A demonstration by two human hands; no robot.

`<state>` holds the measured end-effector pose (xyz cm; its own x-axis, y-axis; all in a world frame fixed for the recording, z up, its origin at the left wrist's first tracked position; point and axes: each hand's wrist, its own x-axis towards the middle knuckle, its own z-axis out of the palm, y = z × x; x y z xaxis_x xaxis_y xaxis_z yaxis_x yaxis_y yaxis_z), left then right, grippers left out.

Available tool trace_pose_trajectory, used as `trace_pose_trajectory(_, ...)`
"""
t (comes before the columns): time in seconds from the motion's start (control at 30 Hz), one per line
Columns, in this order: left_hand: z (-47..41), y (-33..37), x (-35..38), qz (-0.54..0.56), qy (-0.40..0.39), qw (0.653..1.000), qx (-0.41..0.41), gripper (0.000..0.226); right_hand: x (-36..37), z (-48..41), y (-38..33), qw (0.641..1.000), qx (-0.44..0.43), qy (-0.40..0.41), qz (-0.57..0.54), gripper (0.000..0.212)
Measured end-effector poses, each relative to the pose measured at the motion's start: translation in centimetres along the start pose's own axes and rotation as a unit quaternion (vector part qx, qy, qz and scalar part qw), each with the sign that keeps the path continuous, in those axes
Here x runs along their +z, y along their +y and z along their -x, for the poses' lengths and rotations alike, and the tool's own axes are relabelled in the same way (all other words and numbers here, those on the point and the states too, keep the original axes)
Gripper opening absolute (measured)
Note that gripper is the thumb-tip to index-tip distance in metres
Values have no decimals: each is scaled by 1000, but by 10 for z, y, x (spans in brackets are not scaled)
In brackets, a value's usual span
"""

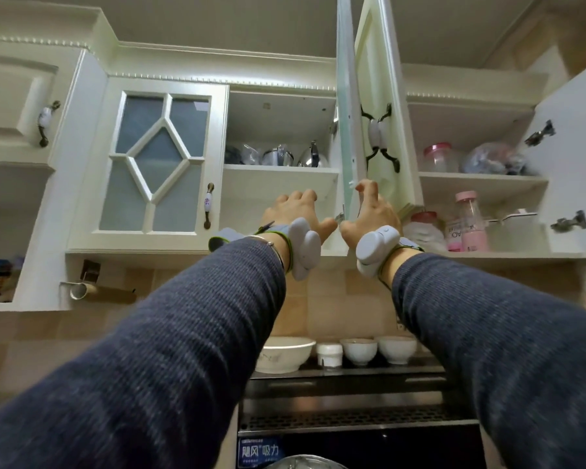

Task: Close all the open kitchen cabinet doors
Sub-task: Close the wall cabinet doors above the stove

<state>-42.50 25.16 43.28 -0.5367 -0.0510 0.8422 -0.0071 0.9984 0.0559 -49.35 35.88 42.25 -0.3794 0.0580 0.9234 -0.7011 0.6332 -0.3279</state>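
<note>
Head view shows the left hand (296, 211), fingers spread and holding nothing, just left of the glass door (347, 106). This door stands edge-on, swung out toward the person. The right hand (374, 211), fingers loose and unclosed, touches the lower edge of the cream door (386, 96) beside it. Far right, a third door (575, 170) hangs open, well apart.

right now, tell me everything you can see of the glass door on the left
The glass door is shut, flush in its cream frame. Cream bars split its frosted bluish panes around a central diamond. A white ceramic handle with dark metal ends and a small floral mark stands upright near its right edge. To its right is an open compartment. Neither hand touches it; the left hand reaches up just right of it.
</note>
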Motion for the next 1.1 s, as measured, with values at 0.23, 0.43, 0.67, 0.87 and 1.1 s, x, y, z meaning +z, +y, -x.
trace_pose_trajectory(0.23,-16,38,7,114,8,992,-53,62,-2,-12,20,998,-38,-39,-18,53)
trace_pose_trajectory(0.43,-21,39,11,173,6,980,-98,50,7,-15,16,977,-183,-110,-6,39)
trace_pose_trajectory(0.67,-25,1,12,215,23,962,-169,55,51,-22,-5,967,-218,-133,-22,53)
trace_pose_trajectory(0.87,-36,-57,28,287,94,933,-198,63,100,-29,-34,958,-232,-165,23,70)
trace_pose_trajectory(1.1,-63,-142,58,346,54,914,-206,77,181,-39,-58,963,-213,-160,44,74)
